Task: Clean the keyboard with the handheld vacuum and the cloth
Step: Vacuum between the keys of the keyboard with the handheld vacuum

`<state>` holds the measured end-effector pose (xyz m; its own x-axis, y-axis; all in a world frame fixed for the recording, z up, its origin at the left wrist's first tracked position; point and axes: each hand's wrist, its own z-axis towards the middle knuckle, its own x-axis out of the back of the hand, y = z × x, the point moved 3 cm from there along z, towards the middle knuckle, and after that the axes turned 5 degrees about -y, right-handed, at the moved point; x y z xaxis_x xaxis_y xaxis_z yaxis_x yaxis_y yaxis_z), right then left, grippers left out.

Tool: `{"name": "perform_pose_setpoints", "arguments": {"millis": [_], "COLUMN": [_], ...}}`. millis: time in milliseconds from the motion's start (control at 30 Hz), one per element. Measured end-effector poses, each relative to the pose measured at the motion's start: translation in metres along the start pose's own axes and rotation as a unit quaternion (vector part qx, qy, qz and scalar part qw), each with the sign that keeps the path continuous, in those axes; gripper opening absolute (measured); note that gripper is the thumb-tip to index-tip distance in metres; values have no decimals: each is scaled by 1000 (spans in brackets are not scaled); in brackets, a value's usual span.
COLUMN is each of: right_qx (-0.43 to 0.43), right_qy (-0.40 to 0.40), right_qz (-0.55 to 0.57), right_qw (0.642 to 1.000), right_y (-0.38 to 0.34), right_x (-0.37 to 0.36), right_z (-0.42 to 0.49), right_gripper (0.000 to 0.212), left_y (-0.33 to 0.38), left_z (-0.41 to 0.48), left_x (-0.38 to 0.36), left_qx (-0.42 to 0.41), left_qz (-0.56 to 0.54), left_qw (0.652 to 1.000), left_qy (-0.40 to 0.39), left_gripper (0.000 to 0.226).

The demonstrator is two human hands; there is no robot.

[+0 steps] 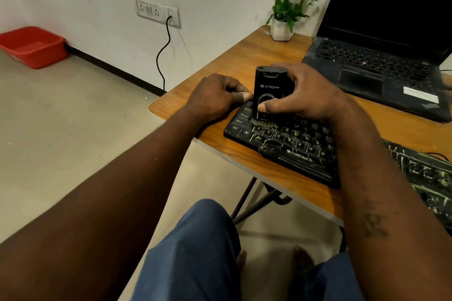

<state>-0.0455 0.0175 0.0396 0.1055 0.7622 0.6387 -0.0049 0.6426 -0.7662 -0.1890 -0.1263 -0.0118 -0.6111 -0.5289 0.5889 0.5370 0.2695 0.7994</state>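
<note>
Wooden table, vacuum upright, brush down on keyboard, right hand clamped round it, left hand gripping keyboard corner

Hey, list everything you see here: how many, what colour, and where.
handheld vacuum: 1, black, upright on the keyboard's left end
keyboard: 1, black, table's front edge
table: 1, wooden brown, under both
laptop: 1, black, open, table's back right
flower pot: 1, white, white flowers, table's back corner
streaked dark item: 1, black and yellowish, far right, unclear what
tub: 1, red, floor by wall
socket plates: 2, white, wall
cable: 1, black, hanging from the larger plate
legs: 2, blue trousers, bottom of view
left hand: 1, fingers curled, at keyboard's left corner
right hand: 1, grips the vacuum
</note>
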Motion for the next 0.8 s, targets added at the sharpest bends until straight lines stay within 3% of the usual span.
{"name": "perform_pose_setpoints", "arguments": {"millis": [167, 300, 433, 567, 800], "right_qx": [31, 69, 55, 50, 26], "right_qy": [48, 95, 137, 176, 125], "right_qz": [-42, -74, -32, -33, -78], "right_qw": [997, 990, 988, 983, 989], "right_y": [-8, -11, -7, -6, -6], "right_x": [-16, -25, -15, -5, -18], "right_z": [8, 13, 9, 5, 9], "right_gripper": [35, 37, 46, 47, 43], "left_y": [1, 1, -3, -1, 0], "left_z": [0, -1, 1, 1, 1], "left_x": [3, 5, 2, 2, 2], "left_qx": [7, 25, 21, 2, 12], "left_qz": [27, 11, 10, 9, 11], "left_qw": [1000, 1000, 1000, 1000, 1000], "left_qy": [-4, -4, -6, -6, -1], "left_gripper": [14, 32, 15, 14, 15]}}
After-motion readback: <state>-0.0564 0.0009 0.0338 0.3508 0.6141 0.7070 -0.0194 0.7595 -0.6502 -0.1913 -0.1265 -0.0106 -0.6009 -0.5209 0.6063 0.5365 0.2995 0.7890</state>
